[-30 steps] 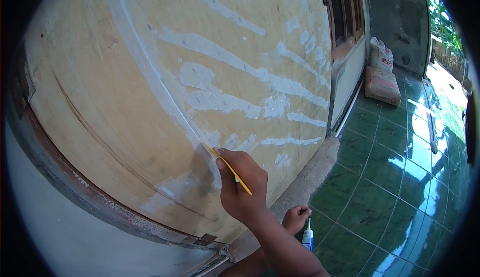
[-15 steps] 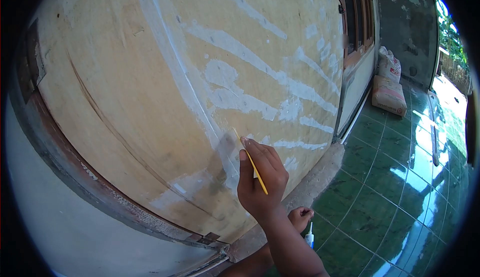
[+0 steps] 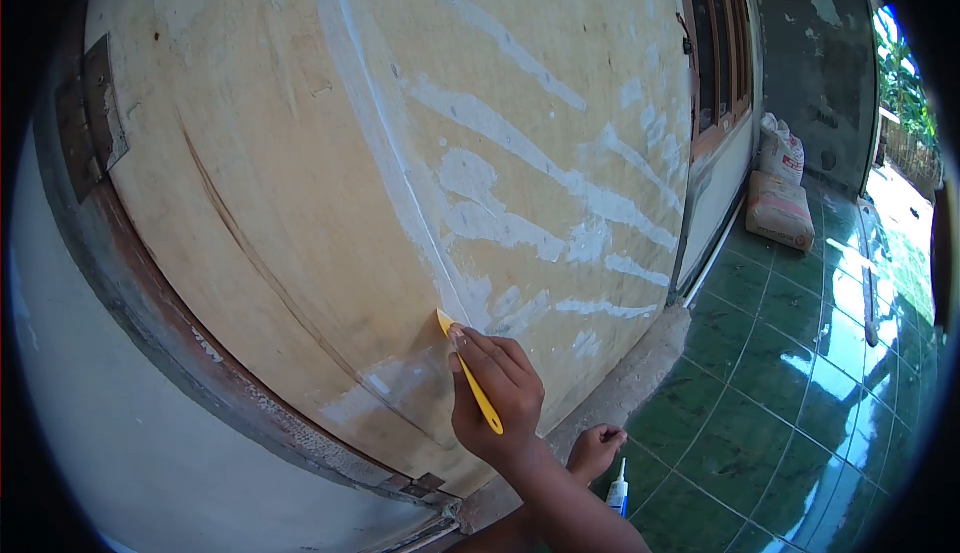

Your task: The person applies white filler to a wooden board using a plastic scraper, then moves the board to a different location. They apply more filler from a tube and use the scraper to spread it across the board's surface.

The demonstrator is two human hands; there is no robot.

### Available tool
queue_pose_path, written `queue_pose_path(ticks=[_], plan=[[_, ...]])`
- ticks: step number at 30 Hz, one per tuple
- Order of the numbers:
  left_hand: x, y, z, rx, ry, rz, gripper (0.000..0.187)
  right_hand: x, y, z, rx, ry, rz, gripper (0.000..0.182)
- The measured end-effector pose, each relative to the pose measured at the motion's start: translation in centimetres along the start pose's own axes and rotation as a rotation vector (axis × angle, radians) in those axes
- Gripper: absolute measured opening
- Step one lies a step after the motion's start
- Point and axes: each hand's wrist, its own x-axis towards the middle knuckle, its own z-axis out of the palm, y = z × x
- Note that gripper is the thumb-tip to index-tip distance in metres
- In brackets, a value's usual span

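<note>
My right hand (image 3: 500, 388) grips a yellow putty knife (image 3: 484, 393). Its pale tip meets the tan wooden panel (image 3: 290, 203), just left of the lower end of a long white filler strip (image 3: 385, 143). White smears fan out across the panel to the right. Behind my right forearm, my left hand (image 3: 598, 451) is curled closed by the panel's foot; whatever its fingers may hold is hidden. Just below it a white and blue tube (image 3: 618, 491) points its nozzle upward.
Rusty hinges (image 3: 95, 118) join the panel to a frame on the left. Green floor tiles (image 3: 740, 383) spread out to the right, past a rough concrete strip (image 3: 640, 373). Two sacks (image 3: 780, 208) stand farther back, below a barred window (image 3: 722, 43).
My right hand has moved down and left with the putty knife, whose broad face now shows more. The view has shifted slightly. My left hand stays curled near the tube.
</note>
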Motion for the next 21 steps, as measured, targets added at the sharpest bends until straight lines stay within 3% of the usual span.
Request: queue_pose_path(ticks=[3,8,12,16,21], plan=[[0.9,0.0,0.5,-0.042,0.022,-0.041,0.023,2.6,0.2,-1.8,0.181,-0.127,0.056,0.032],[0.9,1.4,1.0,-0.072,0.088,0.006,0.023,14.2,0.6,-3.3,-0.023,-0.116,-0.471,0.033],[-1.3,5.8,-0.2,0.054,0.026,-0.037,0.023,19.2,1.3,-2.6,-0.073,-0.258,-0.624,0.038],[0.2,1.6,0.6,-0.048,0.005,-0.046,0.024,16.6,2.5,-3.8,-0.096,-0.407,-0.634,0.041],[-0.5,-1.4,1.0,0.14,0.036,-0.144,0.029,7.7,5.9,-5.7,-0.124,-0.557,-0.541,0.044]])
